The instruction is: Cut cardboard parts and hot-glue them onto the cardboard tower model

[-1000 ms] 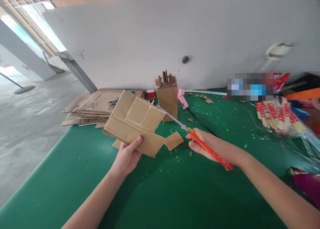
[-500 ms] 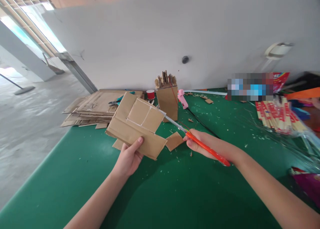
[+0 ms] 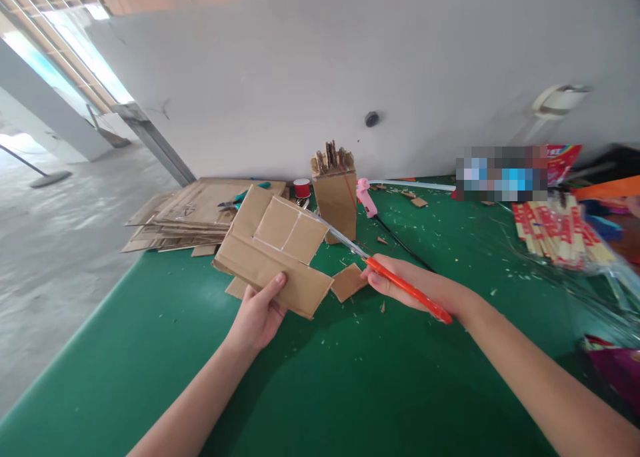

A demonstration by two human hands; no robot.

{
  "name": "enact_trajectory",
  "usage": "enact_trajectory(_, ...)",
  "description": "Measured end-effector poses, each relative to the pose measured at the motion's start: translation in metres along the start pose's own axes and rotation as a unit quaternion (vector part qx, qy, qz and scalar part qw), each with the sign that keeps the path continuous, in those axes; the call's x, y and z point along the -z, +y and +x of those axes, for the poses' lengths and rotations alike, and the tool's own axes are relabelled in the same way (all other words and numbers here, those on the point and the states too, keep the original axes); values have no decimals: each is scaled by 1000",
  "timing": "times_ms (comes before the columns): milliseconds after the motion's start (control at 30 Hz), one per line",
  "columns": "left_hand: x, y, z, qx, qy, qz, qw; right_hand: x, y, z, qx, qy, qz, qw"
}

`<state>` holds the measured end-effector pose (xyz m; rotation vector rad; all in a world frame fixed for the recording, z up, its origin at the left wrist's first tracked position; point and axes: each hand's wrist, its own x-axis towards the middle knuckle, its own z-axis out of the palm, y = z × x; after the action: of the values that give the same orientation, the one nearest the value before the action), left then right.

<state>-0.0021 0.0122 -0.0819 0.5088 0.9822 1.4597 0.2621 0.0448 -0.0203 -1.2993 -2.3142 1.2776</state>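
My left hand grips a piece of brown cardboard by its lower edge, thumb on top. White lines mark out a rectangle on the cardboard. My right hand is closed around scissors with orange-red handles. Their metal blades reach left to the cardboard's upper right edge, and the tips are partly hidden by it. Beneath the scissors, a small cardboard offcut lies on the green table. Another bit of cardboard shows from under the held piece.
Stacked cardboard sheets lie at the back left, with teal-handled pliers on top. Near the wall stand a red spool, a cardboard box holding strips, and a pink glue gun with its cord. Packaged sticks lie at right.
My right hand has shifted slightly left, bringing the scissors a little farther along the cardboard's edge. The left hand and the cardboard are almost still.
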Motion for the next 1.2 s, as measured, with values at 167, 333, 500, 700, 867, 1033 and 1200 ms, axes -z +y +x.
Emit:
enact_trajectory(167,0,0,-1,-2,-7,7,1000,0,-1,0,2,6,-1,1000)
enact_trajectory(333,0,0,-2,-9,0,26,1000,-3,1,2,-8,21,-21,1000)
enact_trajectory(500,0,1,-2,-8,-3,34,999,-7,5,6,-35,53,-31,998)
enact_trajectory(700,1,1,-4,-5,-4,39,999,-12,14,7,-11,84,-64,994)
enact_trajectory(867,0,1,-4,-5,-10,37,999,-15,21,7,-2,100,-81,992)
enact_trajectory(1033,-1,1,-6,-1,-10,49,999,-20,24,6,-14,121,-90,988)
enact_trajectory(1200,-3,0,-7,6,1,48,999,-22,27,4,-14,122,-115,986)
